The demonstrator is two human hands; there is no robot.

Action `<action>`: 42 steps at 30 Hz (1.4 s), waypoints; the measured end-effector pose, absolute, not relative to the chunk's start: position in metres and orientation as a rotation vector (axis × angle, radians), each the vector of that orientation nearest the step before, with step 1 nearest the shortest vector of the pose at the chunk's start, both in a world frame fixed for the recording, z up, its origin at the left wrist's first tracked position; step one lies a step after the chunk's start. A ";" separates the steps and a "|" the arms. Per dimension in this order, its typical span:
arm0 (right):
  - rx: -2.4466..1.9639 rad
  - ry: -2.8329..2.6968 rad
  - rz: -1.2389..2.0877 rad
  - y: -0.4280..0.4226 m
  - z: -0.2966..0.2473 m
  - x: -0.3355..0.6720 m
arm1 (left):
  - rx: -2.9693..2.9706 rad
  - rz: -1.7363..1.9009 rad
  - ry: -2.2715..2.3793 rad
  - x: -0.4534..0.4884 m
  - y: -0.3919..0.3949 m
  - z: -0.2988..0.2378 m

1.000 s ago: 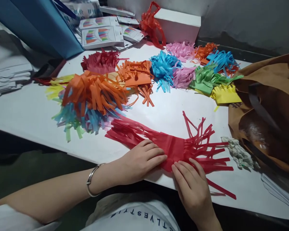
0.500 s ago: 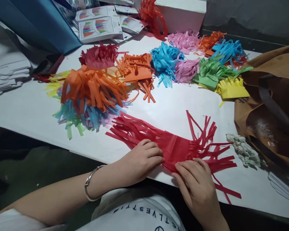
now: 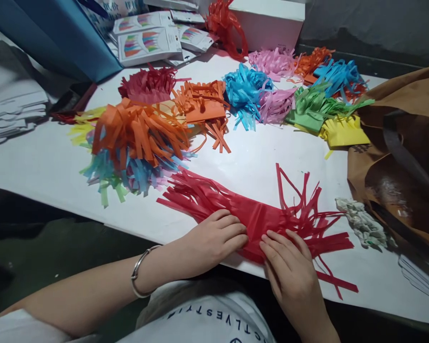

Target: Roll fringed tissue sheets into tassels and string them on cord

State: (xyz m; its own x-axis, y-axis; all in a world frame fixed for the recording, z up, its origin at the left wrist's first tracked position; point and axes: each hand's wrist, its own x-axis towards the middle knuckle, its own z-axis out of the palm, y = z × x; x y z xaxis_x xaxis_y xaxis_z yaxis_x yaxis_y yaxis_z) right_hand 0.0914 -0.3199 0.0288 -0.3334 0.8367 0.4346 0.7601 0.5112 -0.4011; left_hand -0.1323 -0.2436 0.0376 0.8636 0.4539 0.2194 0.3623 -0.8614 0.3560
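Observation:
A red fringed sheet of tissue paper [image 3: 260, 220] lies along the near table edge, with cut strips fanning out at its left and right ends and a plain band in the middle. My left hand [image 3: 223, 238] is on its near side, fingers curled over the paper and the thumb hidden. Close to it, my right hand [image 3: 289, 259] holds the same near edge, fingers bent on top and the thumb mostly below. A narrow gap of red paper shows between the two hands.
Behind lie an orange tassel bundle [image 3: 139, 128], a blue one [image 3: 246, 88], a green one [image 3: 309, 107] and a yellow one [image 3: 345, 131]. A brown bag [image 3: 407, 100] stands right, near a crumpled whitish glove-like cloth [image 3: 362, 224]. Flat boxes [image 3: 150, 45] sit at the back.
My left hand has moved slightly right and my right-hand fingers have gone a little further up over the paper. The near edge of the red paper has shifted slightly.

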 end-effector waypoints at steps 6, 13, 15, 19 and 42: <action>-1.543 -1.994 0.227 -0.306 0.038 0.091 | 2.521 0.312 0.878 -0.123 -0.223 0.048; -1.863 -2.104 0.033 -0.270 0.037 0.090 | 2.532 -0.074 1.195 -0.101 -0.190 0.056; -1.897 -2.113 -0.018 -0.265 0.036 0.093 | 2.521 -0.114 1.207 -0.099 -0.187 0.058; -1.920 -2.033 -0.234 -0.268 0.039 0.098 | 2.510 -0.169 1.222 -0.099 -0.185 0.059; -1.674 -2.161 -0.156 -0.291 0.021 0.094 | 2.815 0.034 1.855 -0.181 -0.181 0.106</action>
State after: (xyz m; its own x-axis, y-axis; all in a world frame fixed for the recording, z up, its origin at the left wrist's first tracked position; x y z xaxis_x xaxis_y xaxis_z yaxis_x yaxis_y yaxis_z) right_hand 0.0938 -0.2912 0.0211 -0.2021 0.9041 0.3766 0.9487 0.2762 -0.1539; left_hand -0.1813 -0.1811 0.1058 0.4023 0.9044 0.1420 0.9091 -0.3763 -0.1790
